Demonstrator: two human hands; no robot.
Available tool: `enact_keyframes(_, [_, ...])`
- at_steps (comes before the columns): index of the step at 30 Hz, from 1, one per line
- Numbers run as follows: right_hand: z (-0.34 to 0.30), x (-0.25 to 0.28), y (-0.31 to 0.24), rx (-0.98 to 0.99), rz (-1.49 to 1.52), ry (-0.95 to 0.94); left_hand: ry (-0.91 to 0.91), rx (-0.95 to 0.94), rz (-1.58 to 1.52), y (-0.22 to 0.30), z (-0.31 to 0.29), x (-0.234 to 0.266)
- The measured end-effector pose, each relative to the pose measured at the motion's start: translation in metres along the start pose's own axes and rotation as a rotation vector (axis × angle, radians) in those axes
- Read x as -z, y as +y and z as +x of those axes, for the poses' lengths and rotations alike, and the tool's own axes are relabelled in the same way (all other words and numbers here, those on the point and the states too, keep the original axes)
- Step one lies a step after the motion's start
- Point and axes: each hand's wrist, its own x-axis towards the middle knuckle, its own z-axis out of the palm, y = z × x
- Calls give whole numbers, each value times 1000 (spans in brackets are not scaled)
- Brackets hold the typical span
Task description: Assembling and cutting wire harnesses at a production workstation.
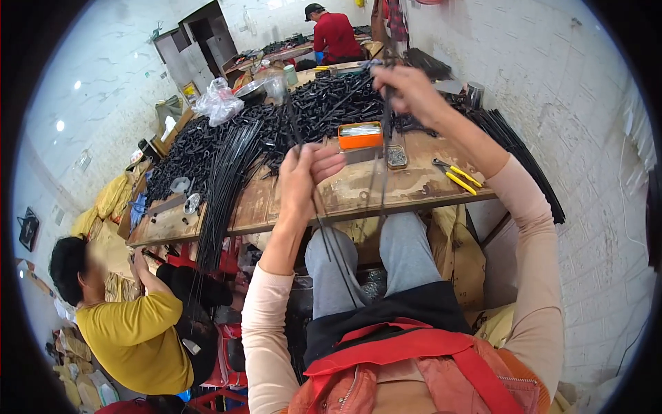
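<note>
My left hand (pixel 301 174) is raised over the bench front, its thumb pressed on several thin black rods (pixel 338 259) while the other fingers point out to the right. These rods hang down past the table edge toward my lap. Higher and farther right, my right hand (pixel 408 93) is closed round more thin black rods, smeared by motion, which drop toward the bench. Below it sit an orange box (pixel 360 136) of thin pale pieces and a small clear tray (pixel 396 156) of tiny metal parts. Yellow-handled pliers (pixel 460 181) lie to the right.
A wide heap of black parts (pixel 324 103) covers the far bench. Long black rods (pixel 224 183) overhang its front left; more rods (pixel 520 155) lie at the right. A person in yellow (pixel 138 331) sits at left, another in red (pixel 338 38) at the back. A plastic bag (pixel 219 103) tops the heap.
</note>
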Motion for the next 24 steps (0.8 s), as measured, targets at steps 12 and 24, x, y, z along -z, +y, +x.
enact_keyframes(12, [14, 24, 18, 9, -353, -167, -175, 168, 7, -8, -44, -27])
enact_keyframes(24, [42, -23, 24, -146, 191, -293, -96, 45, 92, -27, -60, -13])
